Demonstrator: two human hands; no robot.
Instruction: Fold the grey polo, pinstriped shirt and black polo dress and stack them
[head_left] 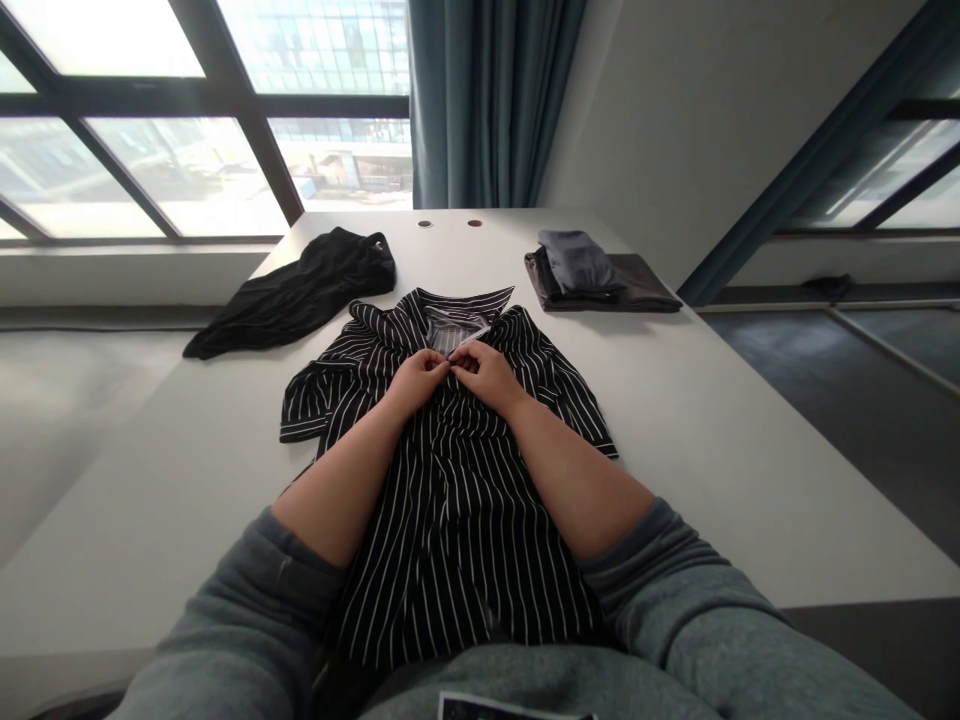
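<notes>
Along the left of the view, a large window [142,130] with dark frames looks out beyond the white table [750,480], and a crumpled black garment [296,295] lies on the tabletop's far left. Nearer the middle, a black shirt with white pinstripes [457,520] lies front-up, its short sleeves spread on the table and its lower part running off the near edge toward the person's lap. The left hand [420,382] and right hand [484,375] sit close together on the shirt's front placket [452,400], just below the open collar [465,305]. Both are curled, with the thumbs and fingers pinching the placket edges from either side; any button between them is too small to make out. Grey sweatshirt sleeves [225,640] are pushed up both forearms. Two round cable grommets [424,223] are set in the far table edge. Right of the shirt, a folded grey garment [577,262] rests on a folded dark brown one [637,285], with a teal curtain [480,100] behind and another window [885,170] further right.
</notes>
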